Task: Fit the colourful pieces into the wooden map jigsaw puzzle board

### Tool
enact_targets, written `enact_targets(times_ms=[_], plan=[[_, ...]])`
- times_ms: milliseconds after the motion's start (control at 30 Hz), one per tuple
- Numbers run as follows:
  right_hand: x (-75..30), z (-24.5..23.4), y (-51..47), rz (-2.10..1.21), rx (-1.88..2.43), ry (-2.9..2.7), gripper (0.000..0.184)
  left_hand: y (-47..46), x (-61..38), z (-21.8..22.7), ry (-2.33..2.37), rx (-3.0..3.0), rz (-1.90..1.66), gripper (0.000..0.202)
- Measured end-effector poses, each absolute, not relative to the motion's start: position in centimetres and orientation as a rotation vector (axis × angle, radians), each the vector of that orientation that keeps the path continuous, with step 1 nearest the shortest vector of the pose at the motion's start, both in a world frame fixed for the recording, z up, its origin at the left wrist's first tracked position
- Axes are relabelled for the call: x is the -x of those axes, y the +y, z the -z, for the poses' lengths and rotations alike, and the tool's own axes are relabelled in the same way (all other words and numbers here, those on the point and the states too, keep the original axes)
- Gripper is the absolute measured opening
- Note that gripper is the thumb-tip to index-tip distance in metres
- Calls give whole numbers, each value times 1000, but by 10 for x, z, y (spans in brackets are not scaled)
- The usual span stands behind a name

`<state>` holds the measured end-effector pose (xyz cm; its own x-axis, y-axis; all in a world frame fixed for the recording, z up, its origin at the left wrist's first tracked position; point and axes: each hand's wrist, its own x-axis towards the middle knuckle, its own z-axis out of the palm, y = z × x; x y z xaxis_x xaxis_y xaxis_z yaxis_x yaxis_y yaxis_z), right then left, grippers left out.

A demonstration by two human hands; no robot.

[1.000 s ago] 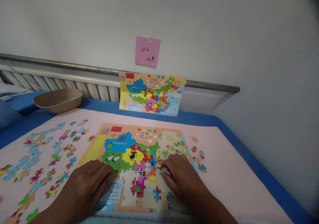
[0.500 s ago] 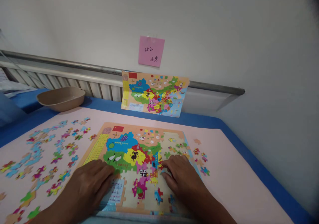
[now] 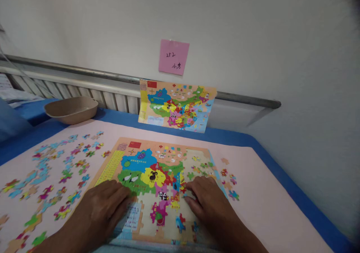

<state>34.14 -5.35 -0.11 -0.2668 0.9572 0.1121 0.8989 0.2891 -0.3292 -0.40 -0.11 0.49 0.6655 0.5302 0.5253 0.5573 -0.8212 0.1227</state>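
Note:
A puzzle board (image 3: 150,239) printed with a colourful cartoon map lies before me, filled at its upper left, with bare backing at the lower middle and right. My left hand (image 3: 102,204) lies on its lower left edge, fingers stretched out and slightly bent, holding nothing. Right of the board's middle, my right hand (image 3: 209,196) has thumb and index finger at a small red and yellow puzzle piece (image 3: 182,188), beside the joined part; the fingertips partly hide it. Loose pieces, one blue and red (image 3: 180,223), lie on the backing.
Many loose puzzle pieces (image 3: 42,166) spread over the pink sheet (image 3: 270,181) at left, several more (image 3: 233,195) at right. A picture of the full map (image 3: 177,106) leans on the wall rail (image 3: 247,100). A beige basin (image 3: 71,110) stands at the back left, below a pink note (image 3: 173,57).
The whole view has shifted slightly, so things appear a little further right. Both hands keep nearly the same places on the board; the right fingers stay at the red and yellow piece.

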Motion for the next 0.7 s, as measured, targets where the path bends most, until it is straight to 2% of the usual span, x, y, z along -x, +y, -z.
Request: enact_targets(times_ms=[333, 700], plan=[[-343, 7, -54, -231, 1627, -2273, 19, -1, 3, -7, -911, 2802, 867, 18], [-339, 4, -54, -306, 1629, -2256, 25, 1, 2, -5, -896, 2782, 880, 18]])
